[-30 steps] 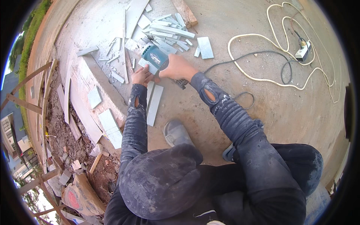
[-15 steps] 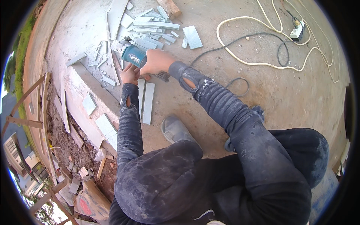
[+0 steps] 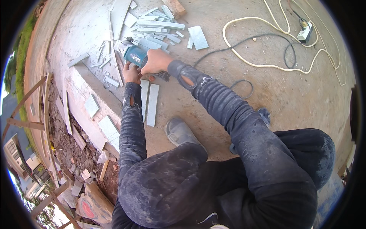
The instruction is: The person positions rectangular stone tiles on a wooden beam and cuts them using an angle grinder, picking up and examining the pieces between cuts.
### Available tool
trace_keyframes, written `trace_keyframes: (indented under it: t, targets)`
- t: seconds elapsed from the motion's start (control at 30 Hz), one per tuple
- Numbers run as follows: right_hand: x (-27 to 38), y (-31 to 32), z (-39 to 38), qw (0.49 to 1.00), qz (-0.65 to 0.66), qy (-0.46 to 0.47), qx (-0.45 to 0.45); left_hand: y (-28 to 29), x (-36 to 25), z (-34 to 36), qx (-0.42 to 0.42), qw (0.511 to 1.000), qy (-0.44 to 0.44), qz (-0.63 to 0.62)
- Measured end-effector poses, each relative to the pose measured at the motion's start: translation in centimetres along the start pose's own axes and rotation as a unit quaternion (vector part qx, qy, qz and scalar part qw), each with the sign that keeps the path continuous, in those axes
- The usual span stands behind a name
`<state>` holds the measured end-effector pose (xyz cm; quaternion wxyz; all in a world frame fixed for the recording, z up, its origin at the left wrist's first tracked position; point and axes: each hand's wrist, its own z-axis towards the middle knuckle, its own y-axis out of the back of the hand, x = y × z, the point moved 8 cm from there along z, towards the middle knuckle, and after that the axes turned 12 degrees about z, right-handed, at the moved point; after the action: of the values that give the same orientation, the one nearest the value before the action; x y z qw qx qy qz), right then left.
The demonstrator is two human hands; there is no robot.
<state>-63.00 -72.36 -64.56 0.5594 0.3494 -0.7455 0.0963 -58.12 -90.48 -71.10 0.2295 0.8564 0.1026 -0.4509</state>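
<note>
My right hand [image 3: 157, 61] is wrapped round the rear body of a teal angle grinder [image 3: 135, 55], whose head points up and left over the strips of stone. Close against the grinder's near side is my left hand [image 3: 132, 73], its fingers bent; what they grip is hidden. Two long pale stone strips [image 3: 152, 105] lie side by side just below my hands. Beyond the grinder, cut grey-green stone strips [image 3: 160, 24] lie in a loose heap. One wider stone piece [image 3: 198, 37] rests to the right of that heap.
A dark cord [image 3: 244, 41] and a thick cream cable [image 3: 244, 61] loop across the concrete toward a white power strip [image 3: 305, 32]. On the left, a concrete ledge [image 3: 91, 82] carries stone tiles [image 3: 92, 105]. Wooden boards and rubble lie beyond it. A wood block [image 3: 174, 8] sits at the top.
The grinder and both hands have shifted very slightly to the left against the ground. My grip on the grinder looks the same, and the stone pieces lie as before.
</note>
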Motion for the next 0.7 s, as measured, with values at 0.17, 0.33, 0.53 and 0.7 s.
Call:
trace_keyframes:
  t: [0.17, 0.33, 0.53, 0.7]
  targets:
    - [0.33, -0.15, 0.14, 1.0, -0.004, -0.006, 0.012, 0.35, -0.5, -0.39, -0.02, 1.0, 0.002, 0.012]
    - [0.32, -0.21, 0.2, 1.0, 0.009, -0.004, 0.007, 0.39, -0.48, -0.42, -0.03, 1.0, 0.004, 0.007]
    - [0.39, -0.16, 0.09, 1.0, 0.004, -0.011, 0.016, 0.33, -0.49, -0.48, -0.04, 0.999, 0.007, 0.01]
    - [0.26, 0.06, 0.18, 1.0, -0.01, -0.009, 0.009, -0.07, -0.52, -0.58, -0.033, 0.999, 0.009, 0.01]
